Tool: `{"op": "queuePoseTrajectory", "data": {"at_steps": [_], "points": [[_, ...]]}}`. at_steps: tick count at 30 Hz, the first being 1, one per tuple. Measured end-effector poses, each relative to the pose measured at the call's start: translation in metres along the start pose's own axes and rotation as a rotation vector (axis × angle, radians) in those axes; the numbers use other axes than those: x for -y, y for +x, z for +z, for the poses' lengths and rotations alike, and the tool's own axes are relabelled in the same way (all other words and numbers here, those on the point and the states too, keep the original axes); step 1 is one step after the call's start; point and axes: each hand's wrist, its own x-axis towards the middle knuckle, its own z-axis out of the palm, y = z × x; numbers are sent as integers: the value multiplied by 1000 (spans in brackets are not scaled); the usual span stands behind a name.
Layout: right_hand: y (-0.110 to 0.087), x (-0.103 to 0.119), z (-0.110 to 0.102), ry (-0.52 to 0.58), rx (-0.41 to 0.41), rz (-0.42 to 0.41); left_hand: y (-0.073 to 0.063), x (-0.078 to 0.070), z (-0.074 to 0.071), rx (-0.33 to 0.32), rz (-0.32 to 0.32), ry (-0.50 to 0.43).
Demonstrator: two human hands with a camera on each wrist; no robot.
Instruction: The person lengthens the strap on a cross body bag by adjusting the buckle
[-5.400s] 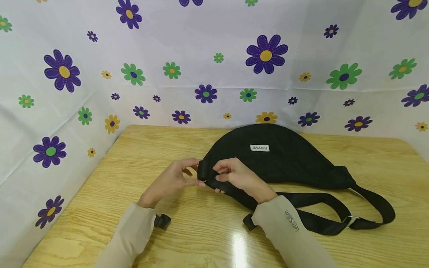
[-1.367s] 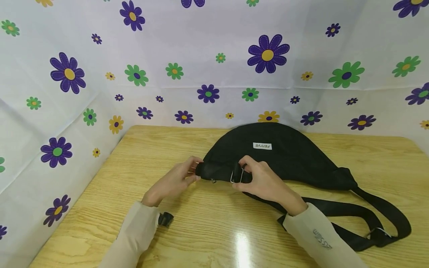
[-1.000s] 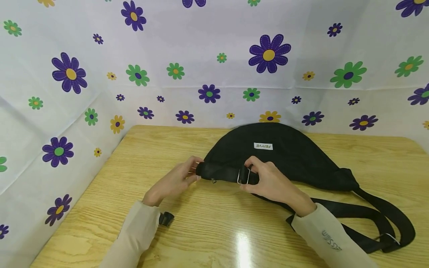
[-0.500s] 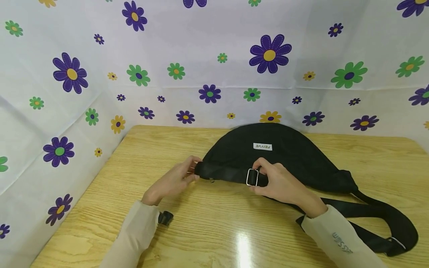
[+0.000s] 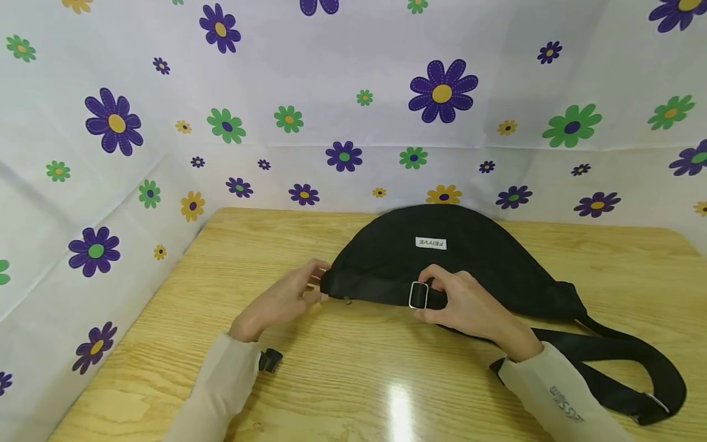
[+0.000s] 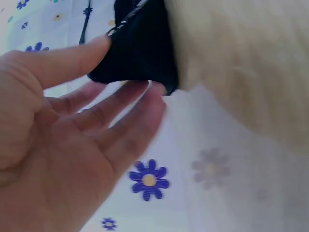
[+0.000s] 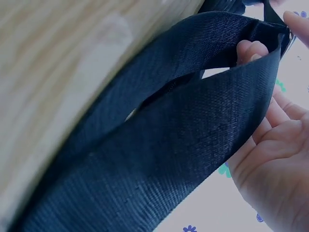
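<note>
A black half-moon waist bag (image 5: 447, 245) with a small white label lies on the table, its curved side toward the wall. My left hand (image 5: 278, 307) holds the bag's left end between thumb and fingers; the left wrist view shows that black fabric corner (image 6: 137, 48) in its grip. Along the bag's lower edge runs a flat black strap (image 5: 367, 290). My right hand (image 5: 469, 304) pinches this strap at a silver slider buckle (image 5: 418, 295). In the right wrist view, strap webbing (image 7: 193, 121) loops past the right hand's fingers.
Farther right, the strap's remaining loop (image 5: 657, 362) curls on the wooden table (image 5: 331, 380), with a second metal slider (image 5: 657, 402) on it. A flower-printed white cloth (image 5: 309, 73) stands behind and at the left. Black wrist straps (image 5: 270, 360) show by the left sleeve.
My right hand has slid rightward along the strap together with the silver buckle, away from the left hand. The strap loop at right has shifted rightward and down. My left hand stays at the bag's end.
</note>
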Motion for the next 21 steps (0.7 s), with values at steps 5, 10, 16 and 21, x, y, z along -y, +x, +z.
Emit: {"op": "queuePoseTrajectory", "data": {"at_steps": [5, 10, 16, 21], "points": [[3, 1, 2, 24, 13, 11, 2, -17, 0, -22, 60, 27], [4, 2, 4, 53, 22, 4, 20, -38, 14, -3, 206, 22], [4, 2, 4, 40, 6, -25, 45, -57, 36, 45, 205, -11], [2, 2, 2, 36, -10, -30, 60, -64, 52, 91, 185, -34]]}}
